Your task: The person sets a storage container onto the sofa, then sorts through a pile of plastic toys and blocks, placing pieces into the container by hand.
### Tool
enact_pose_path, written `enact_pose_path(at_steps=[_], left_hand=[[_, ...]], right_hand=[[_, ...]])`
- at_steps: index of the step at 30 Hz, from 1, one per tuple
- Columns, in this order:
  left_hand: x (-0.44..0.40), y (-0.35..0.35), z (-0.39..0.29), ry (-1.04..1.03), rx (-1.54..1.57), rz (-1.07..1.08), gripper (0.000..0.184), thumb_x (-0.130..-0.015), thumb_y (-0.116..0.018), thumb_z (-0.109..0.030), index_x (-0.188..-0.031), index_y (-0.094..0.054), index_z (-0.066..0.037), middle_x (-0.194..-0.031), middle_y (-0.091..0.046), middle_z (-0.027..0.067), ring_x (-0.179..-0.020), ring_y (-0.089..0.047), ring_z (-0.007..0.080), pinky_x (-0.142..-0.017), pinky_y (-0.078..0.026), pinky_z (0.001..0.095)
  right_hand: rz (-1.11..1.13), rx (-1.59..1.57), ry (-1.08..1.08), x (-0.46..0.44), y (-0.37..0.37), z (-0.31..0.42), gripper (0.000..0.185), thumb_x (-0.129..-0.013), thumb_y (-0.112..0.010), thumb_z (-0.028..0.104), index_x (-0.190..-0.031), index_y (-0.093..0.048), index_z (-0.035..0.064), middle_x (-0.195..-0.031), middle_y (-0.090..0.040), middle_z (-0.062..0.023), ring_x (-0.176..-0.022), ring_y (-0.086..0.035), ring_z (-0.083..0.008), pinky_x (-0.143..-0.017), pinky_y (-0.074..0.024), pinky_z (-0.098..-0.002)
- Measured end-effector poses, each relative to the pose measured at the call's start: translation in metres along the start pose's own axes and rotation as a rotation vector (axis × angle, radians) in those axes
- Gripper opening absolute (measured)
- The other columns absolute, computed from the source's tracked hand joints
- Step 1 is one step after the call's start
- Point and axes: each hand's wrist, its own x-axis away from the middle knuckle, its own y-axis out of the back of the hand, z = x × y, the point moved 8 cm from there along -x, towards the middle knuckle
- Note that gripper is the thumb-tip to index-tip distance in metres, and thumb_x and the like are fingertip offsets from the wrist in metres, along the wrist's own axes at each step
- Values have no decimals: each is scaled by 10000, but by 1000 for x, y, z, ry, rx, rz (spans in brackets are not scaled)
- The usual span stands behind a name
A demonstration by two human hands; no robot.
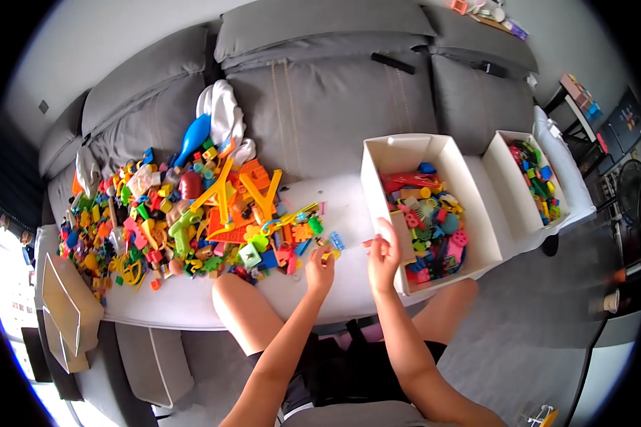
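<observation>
My left hand (320, 269) is by the right edge of a big toy pile (192, 213), its fingers curled together. A small yellow toy piece (334, 253) shows at the fingertips and appears pinched there. Just beyond lies a light-blue toy piece (336, 240) on the pale seat cover. My right hand (383, 260) hovers beside the near left wall of a white box (477, 213), fingers apart, with nothing seen in it. Inside that box are mixed toys, among them a red toy (410, 181) and a pink piece (459, 238).
A second white box (509, 192) with toys stands farther right on the grey sofa (327, 99). Orange track-like pieces (224, 196) and a blue bowling pin (192, 139) top the pile. White cloth (224, 114) lies behind it. An empty-looking cream box (71, 313) leans at left.
</observation>
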Motion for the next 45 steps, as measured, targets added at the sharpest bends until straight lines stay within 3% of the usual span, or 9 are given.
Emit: enact_pose_path(at_steps=[5,8,16,19,25,30,35,41,45], left_hand=[[15,79,26,-18,-445,-240,296,-740,-592,-99,-1031,-568,-148,-1011,-510,98,-807,-561,298,-641,-473,371],[10,89,42,137,-524,-100,395,-738,-607,-167,-1120,-511,-191,-1034,-502,109,-844,-555,317,-676,-475,399],[18,33,34,-146,-639,119,354,-727,-651,-207,-1061,-544,-156,-1095,-471,101,-897,-545,301,-715,-472,397],[23,32,37,-187,-355,26,250,-762,-612,-102,-1006,-556,-108,-980,-521,98,-791,-567,255,-646,-480,331],[27,44,71,224,451,-242,126,-850,-550,-114,-968,-541,-71,-896,-573,44,-704,-561,123,-550,-471,242],[4,19,62,529,1142,-500,70,-886,-486,-152,-947,-462,-125,-831,-550,6,-627,-523,108,-549,-455,222],[-46,-50,-46,461,1363,-166,111,-871,-514,-149,-977,-508,-115,-916,-593,41,-676,-545,130,-588,-465,249],[-37,-107,-171,353,1224,412,285,-859,-508,-71,-1142,-522,-53,-1070,-571,85,-941,-536,140,-831,-423,271],[-33,-98,-110,223,956,237,247,-868,-437,6,-1089,-549,0,-1041,-578,60,-969,-530,136,-864,-425,285]], right_hand=[[329,719,120,15,-55,-106,474,-745,-611,141,-1194,-462,132,-1159,-484,-144,-749,-607,-315,-652,-502,-391],[441,972,-107,24,-69,-135,507,-741,-612,181,-1217,-438,171,-1212,-449,-123,-800,-605,-325,-645,-503,-397],[452,887,-58,31,-59,-154,329,-734,-609,106,-1049,-561,191,-1123,-496,-134,-810,-592,-317,-669,-488,-392],[254,708,248,35,-40,-138,236,-748,-592,58,-968,-607,143,-1028,-550,-104,-679,-604,-266,-597,-497,-357],[60,-22,-700,58,-14,-170,292,-805,-522,44,-1091,-554,91,-960,-520,-32,-686,-584,-128,-517,-495,-243],[16,-347,-802,59,-30,-119,425,-800,-532,36,-1209,-456,124,-1006,-523,-49,-673,-579,-147,-529,-497,-254],[-35,-375,-443,12,-5,-5,426,-810,-530,14,-1218,-435,89,-1055,-491,-68,-680,-577,-122,-565,-497,-237],[-262,-148,-19,-16,61,10,613,-825,-425,-67,-1365,-196,108,-1404,-160,-152,-890,-600,-186,-703,-500,-264],[-248,-62,-74,-3,49,21,543,-827,-426,-62,-1326,-287,102,-1043,-586,-89,-787,-574,-118,-629,-440,-210]])
